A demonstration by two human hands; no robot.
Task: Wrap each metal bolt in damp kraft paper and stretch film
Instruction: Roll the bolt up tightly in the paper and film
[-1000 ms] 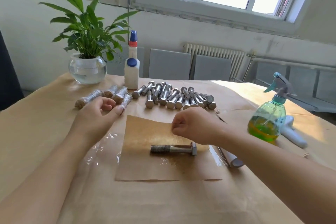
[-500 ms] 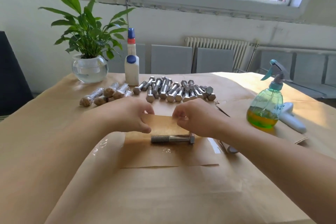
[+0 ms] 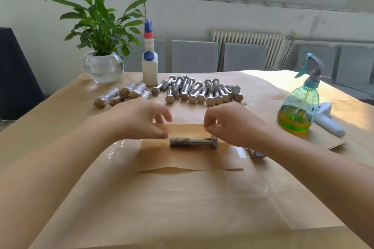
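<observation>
Both hands pinch the far edge of a damp kraft paper sheet lying on stretch film: the left hand at one corner, the right hand at the other, fingertips partly hidden. A bare bolt lies across the sheet between them. The film's edges are hard to trace.

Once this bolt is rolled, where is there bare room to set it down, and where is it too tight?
Bare paper-covered table lies near the person, before the kraft sheet. Another patch lies between the loose bolts and the spray bottle. Crowded: the far row, where wrapped bolts, white bottle and loose bolts nearly touch.
</observation>
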